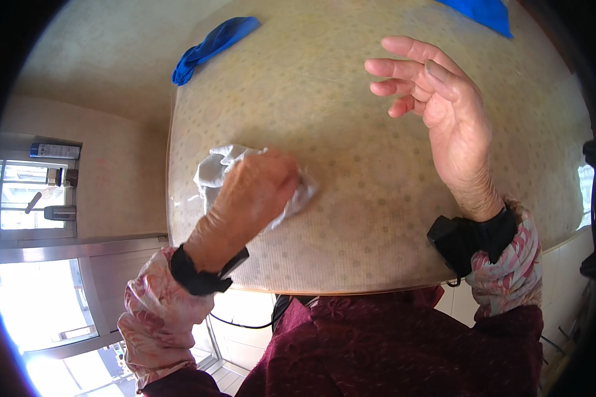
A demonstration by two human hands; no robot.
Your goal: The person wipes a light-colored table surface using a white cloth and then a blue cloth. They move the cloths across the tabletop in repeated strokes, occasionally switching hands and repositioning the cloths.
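My left hand presses down on a crumpled white cloth with its fingers curled into it. The cloth lies on a table with a translucent patterned cover, left of the middle, and part of it is hidden under the hand. The hand's outline is slightly blurred. Raised above the right part of the table, my right hand holds nothing, its fingers apart and half bent. Both wrists carry black straps, the left strap and the right strap, below patterned sleeves.
A twisted blue cloth lies at the table's far left edge. Another blue cloth is at the far right. On the left, a blue-and-white can stands by a window. A black cable hangs below the near edge.
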